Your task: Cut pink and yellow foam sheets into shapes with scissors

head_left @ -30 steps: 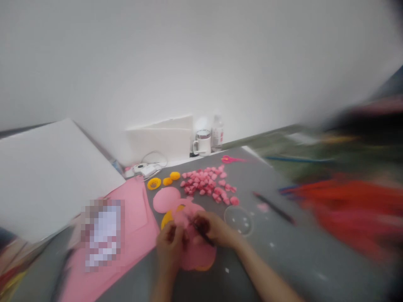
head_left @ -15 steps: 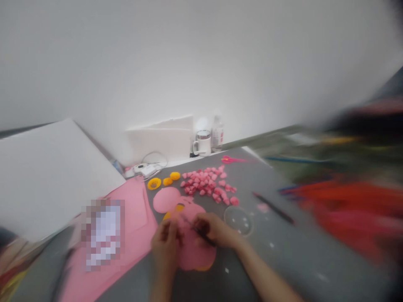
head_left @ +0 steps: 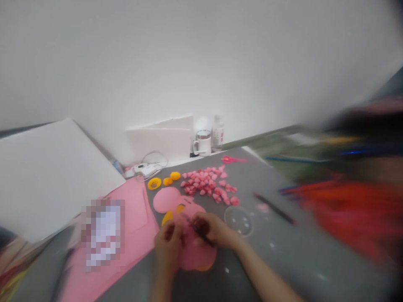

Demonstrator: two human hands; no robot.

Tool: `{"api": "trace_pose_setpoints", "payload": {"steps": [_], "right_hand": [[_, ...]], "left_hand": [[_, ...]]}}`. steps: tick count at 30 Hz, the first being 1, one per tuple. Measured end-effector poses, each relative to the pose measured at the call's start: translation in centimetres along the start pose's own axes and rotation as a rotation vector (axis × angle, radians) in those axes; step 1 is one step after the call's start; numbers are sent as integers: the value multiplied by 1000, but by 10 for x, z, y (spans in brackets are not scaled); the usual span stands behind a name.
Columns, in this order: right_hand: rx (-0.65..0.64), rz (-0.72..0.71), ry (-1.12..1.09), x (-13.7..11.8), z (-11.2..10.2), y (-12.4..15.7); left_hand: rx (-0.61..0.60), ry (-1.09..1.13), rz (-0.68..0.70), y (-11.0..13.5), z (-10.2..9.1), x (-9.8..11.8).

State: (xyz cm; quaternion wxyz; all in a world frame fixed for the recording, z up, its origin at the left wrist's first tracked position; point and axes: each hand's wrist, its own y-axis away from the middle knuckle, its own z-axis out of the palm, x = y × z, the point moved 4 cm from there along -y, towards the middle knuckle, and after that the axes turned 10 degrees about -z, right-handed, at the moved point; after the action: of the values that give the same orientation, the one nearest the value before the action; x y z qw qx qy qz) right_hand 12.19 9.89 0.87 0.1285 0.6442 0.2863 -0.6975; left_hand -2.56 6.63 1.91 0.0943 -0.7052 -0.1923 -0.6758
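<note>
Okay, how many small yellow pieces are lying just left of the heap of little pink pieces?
3: a round yellow disc at the left, a smaller piece in the middle, and a third piece nearest the pink heap. Others may be hidden underneath.

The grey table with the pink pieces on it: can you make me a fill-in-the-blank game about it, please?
1. A thin dark tool is in the person's ____ hand.
2. The three small round things just left of the heap of small pink pieces are coloured ____.
3. Behind the table, the white mug stands beside a clear ____.

Missing words: right; yellow; bottle.
</note>
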Motion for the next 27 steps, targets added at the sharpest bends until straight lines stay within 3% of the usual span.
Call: {"api": "trace_pose_setpoints", "payload": {"steps": [3,12,18,27], "right_hand": [[11,-16,-59,2,1,0],[44,-24,-80,-2,2,-2],[17,-1,-52,-2,-1,0],[36,-32,-35,-4,-3,0]], "left_hand": [[-85,0,-73,-1,2,-3],[-140,-6,-88,1,6,-2],[-100,-16,-63,1,5,0],[-163,-9,-98,-1,5,-7]]}}
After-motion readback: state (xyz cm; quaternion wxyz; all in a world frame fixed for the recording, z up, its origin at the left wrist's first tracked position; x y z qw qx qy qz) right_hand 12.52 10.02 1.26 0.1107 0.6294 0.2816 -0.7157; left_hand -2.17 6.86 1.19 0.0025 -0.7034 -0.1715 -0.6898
